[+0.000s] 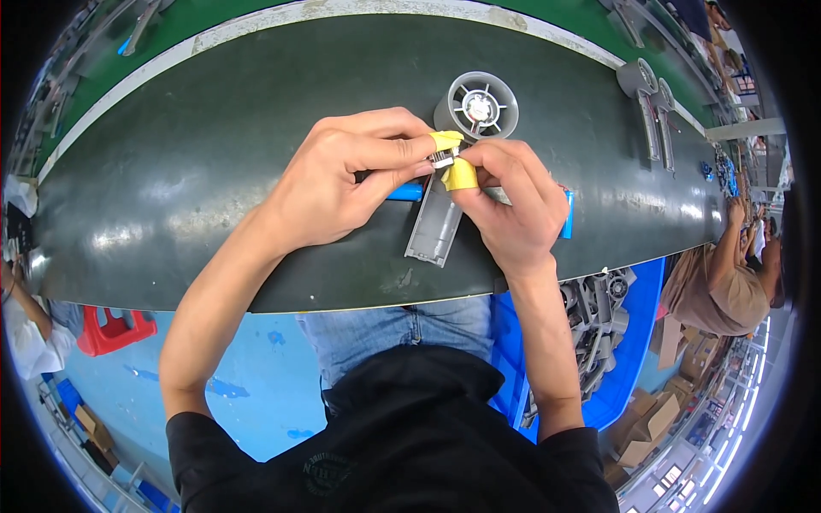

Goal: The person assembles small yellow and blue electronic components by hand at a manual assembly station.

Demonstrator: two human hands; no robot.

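Both of my hands meet over the handle of a grey plastic fan housing (434, 224) on the dark green bench. Yellow coverings show at the fingertips of each hand. My left hand (342, 167) is closed, pinching a small black-and-white part (443, 159); its exact kind is too small to tell. From the other side my right hand (517, 192) is closed at the same part, its fingertips pressed close together. A blue cylinder (405, 191), like a battery cell, lies partly hidden under my left hand. Another blue piece (568, 215) shows beside my right hand. The housing's round spoked end (477, 106) points away from me.
Two more grey fan housings (647, 103) lie at the bench's far right. A blue bin (637, 342) with many grey plastic parts stands below the front edge at right. A red stool (115, 332) is at lower left. Another person (727, 282) sits along the bench at right.
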